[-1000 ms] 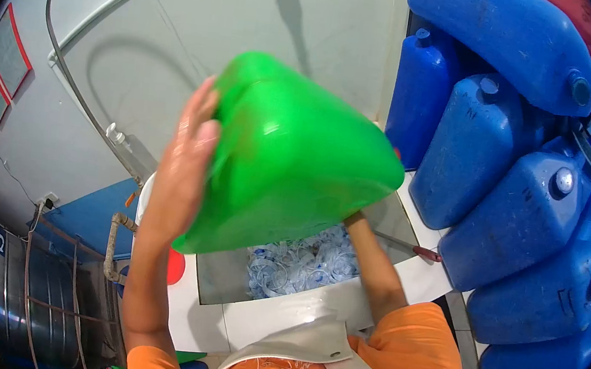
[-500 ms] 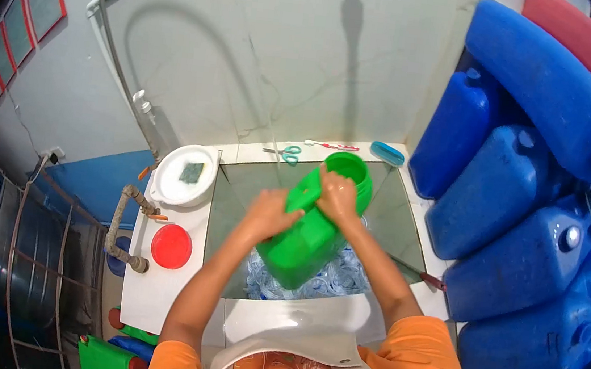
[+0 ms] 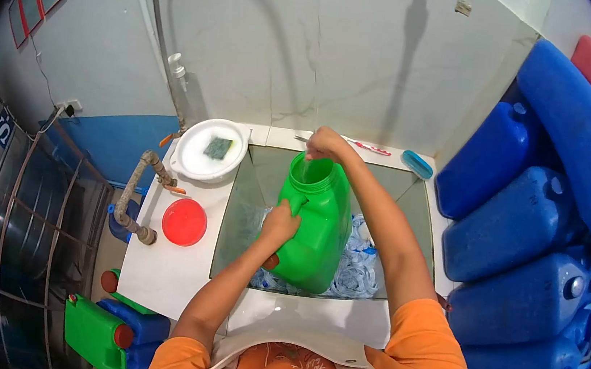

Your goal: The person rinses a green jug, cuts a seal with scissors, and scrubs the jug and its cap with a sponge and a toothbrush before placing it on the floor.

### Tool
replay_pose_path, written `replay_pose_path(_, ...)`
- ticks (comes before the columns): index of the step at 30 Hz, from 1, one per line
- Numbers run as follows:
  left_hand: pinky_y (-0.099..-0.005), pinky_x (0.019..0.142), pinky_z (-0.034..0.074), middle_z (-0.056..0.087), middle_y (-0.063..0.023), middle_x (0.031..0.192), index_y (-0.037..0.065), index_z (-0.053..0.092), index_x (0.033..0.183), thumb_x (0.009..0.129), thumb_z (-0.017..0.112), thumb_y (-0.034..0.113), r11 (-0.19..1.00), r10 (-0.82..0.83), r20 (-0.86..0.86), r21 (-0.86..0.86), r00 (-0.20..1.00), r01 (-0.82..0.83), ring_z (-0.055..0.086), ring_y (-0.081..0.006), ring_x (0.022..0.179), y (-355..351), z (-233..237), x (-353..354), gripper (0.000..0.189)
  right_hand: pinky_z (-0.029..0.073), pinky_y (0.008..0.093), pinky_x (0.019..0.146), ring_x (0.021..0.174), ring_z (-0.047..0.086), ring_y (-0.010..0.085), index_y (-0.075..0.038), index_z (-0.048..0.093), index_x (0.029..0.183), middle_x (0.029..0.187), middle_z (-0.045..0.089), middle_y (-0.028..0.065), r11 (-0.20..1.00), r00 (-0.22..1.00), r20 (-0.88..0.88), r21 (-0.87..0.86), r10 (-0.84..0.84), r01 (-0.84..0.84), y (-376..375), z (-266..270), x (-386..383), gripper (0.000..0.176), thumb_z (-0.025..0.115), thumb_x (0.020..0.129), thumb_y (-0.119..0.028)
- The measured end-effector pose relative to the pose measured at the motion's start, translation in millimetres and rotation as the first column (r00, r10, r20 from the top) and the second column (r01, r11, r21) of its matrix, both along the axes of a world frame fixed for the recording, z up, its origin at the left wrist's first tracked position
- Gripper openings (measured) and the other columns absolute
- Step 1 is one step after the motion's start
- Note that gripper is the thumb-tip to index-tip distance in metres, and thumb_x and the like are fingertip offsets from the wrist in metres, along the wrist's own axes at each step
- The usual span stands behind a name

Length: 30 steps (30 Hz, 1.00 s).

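Observation:
A green jerrycan (image 3: 314, 241) stands tilted over the sink (image 3: 244, 186), its wide round mouth uncapped and facing up. My left hand (image 3: 280, 225) is wrapped round the jerrycan's handle. Just above the mouth's rim is my right hand (image 3: 327, 144), its fingers curled downward; what they hold, if anything, is hidden. A thin, pale streak, perhaps water, shows inside the mouth below those fingers. Crumpled clear plastic (image 3: 359, 268) lies in the sink, under and beside the jerrycan.
Left of the sink are a white basin (image 3: 185, 161) with a sponge (image 3: 218, 149), a red round lid (image 3: 184, 221) and a pipe (image 3: 126, 202). A blue brush (image 3: 416, 165) and a toothbrush (image 3: 372, 148) lie on the back ledge. Blue jerrycans (image 3: 515, 239) are stacked at right.
The jerrycan has swung more upright, its mouth now nearer the back left. My right hand has left its neck and moved above the mouth; my left hand now grips the handle. The view has shifted.

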<state>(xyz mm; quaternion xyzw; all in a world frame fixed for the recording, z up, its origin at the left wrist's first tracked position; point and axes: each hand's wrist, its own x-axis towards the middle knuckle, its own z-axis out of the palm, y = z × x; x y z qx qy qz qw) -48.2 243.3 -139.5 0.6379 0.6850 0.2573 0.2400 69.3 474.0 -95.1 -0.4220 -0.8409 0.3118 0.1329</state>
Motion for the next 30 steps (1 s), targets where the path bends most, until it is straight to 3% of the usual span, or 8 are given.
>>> replay_pose_path(3, -0.0504, 0.071, 0.048, 0.060, -0.0311, 0.082, -0.009, 0.047, 0.098, 0.075, 0.060, 0.020, 0.999, 0.044, 0.041, 0.010, 0.998, -0.044, 0.060, -0.0449, 0.079, -7.7, -6.4, -5.0, 0.039, 0.046, 0.0319, 0.047, 0.051, 0.059, 0.0213, 0.006, 0.058, 0.064, 0.060, 0.058, 0.0163, 0.965, 0.893, 0.430, 0.153, 0.129, -0.213, 4.8, 25.2, -8.8, 0.011, 0.060, 0.063, -0.005)
replay_pose_path(7, -0.0505, 0.071, 0.048, 0.060, -0.0317, 0.081, -0.010, 0.047, 0.097, 0.077, 0.059, 0.021, 0.997, 0.076, 0.052, 0.015, 0.996, -0.077, 0.060, -0.0454, 0.078, -17.4, -9.0, -5.9, 0.039, 0.042, 0.0339, 0.040, 0.047, 0.057, 0.0247, 0.007, 0.058, 0.060, 0.053, 0.054, 0.0184, 0.811, 0.875, 0.416, 0.406, 0.248, -0.422, -23.1, 54.4, -1.9, 0.008, 0.061, 0.059, -0.001)
replay_pose_path(9, -0.0506, 0.070, 0.048, 0.060, -0.0318, 0.081, -0.010, 0.047, 0.098, 0.077, 0.059, 0.021, 0.997, 0.072, 0.069, 0.012, 0.995, -0.073, 0.060, -0.0456, 0.078, -19.0, -10.7, -5.0, 0.039, 0.047, 0.0319, 0.042, 0.048, 0.059, 0.0220, 0.003, 0.060, 0.058, 0.049, 0.054, 0.0160, 0.994, 0.952, 0.297, -0.061, -0.073, 0.095, -53.2, 87.5, -6.7, 0.005, 0.060, 0.062, 0.000)
replay_pose_path(12, -0.0514, 0.069, 0.048, 0.060, -0.0320, 0.081, -0.010, 0.047, 0.098, 0.079, 0.058, 0.024, 0.998, 0.061, 0.066, 0.014, 0.996, -0.063, 0.060, -0.0461, 0.076, -17.3, -14.3, -7.6, 0.041, 0.052, 0.0288, 0.047, 0.051, 0.061, 0.0194, 0.003, 0.060, 0.060, 0.056, 0.059, 0.0146, 0.853, 0.950, 0.100, -0.419, -0.297, 0.311, -49.5, 86.6, -3.5, 0.009, 0.058, 0.068, 0.002)
replay_pose_path(18, -0.0521, 0.067, 0.047, 0.061, -0.0285, 0.081, -0.008, 0.048, 0.101, 0.082, 0.058, 0.040, 0.990, -0.086, 0.058, 0.117, 0.995, 0.079, 0.060, -0.0460, 0.075, 18.2, 0.8, -31.0, 0.052, 0.056, 0.0272, 0.055, 0.056, 0.063, 0.0200, 0.007, 0.060, 0.071, 0.069, 0.063, 0.0153, 0.793, 0.959, -0.095, -0.587, -0.266, 0.161, -42.1, 85.8, -8.6, 0.011, 0.050, 0.077, 0.004)
replay_pose_path(21, -0.0490, 0.073, 0.047, 0.062, -0.0240, 0.091, -0.004, 0.049, 0.104, 0.083, 0.057, 0.041, 0.969, -0.247, -0.233, -0.042, 0.941, 0.244, 0.059, -0.0415, 0.086, 43.5, 12.0, -42.4, 0.050, 0.057, 0.0269, 0.058, 0.059, 0.064, 0.0198, 0.006, 0.060, 0.076, 0.069, 0.062, 0.0140, 0.719, 0.917, -0.168, -0.676, -0.361, 0.159, -44.4, 91.0, -10.3, 0.012, 0.049, 0.079, 0.003)
replay_pose_path(26, -0.0430, 0.082, 0.044, 0.055, -0.0186, 0.109, 0.003, 0.053, 0.105, 0.084, 0.055, 0.040, 0.743, -0.052, -0.440, 0.583, 0.896, 0.329, 0.053, -0.0301, 0.100, 88.2, -25.9, -19.7, 0.043, 0.058, 0.0279, 0.058, 0.056, 0.063, 0.0209, 0.007, 0.058, 0.073, 0.068, 0.059, 0.0115, 0.738, 0.880, -0.257, -0.660, -0.400, 0.143, -52.1, 90.4, -13.0, 0.010, 0.049, 0.078, 0.004)
replay_pose_path(30, -0.0435, 0.079, 0.045, 0.056, -0.0179, 0.107, 0.003, 0.053, 0.099, 0.082, 0.057, 0.040, 0.690, -0.228, -0.324, 0.611, 0.918, 0.387, 0.055, -0.0321, 0.096, 92.7, -5.4, -8.1, 0.041, 0.056, 0.0258, 0.057, 0.060, 0.062, 0.0167, 0.004, 0.058, 0.076, 0.071, 0.060, 0.0098, 0.780, 0.895, -0.229, -0.599, -0.383, 0.180, -53.8, 93.9, -14.2, 0.012, 0.049, 0.080, -0.003)
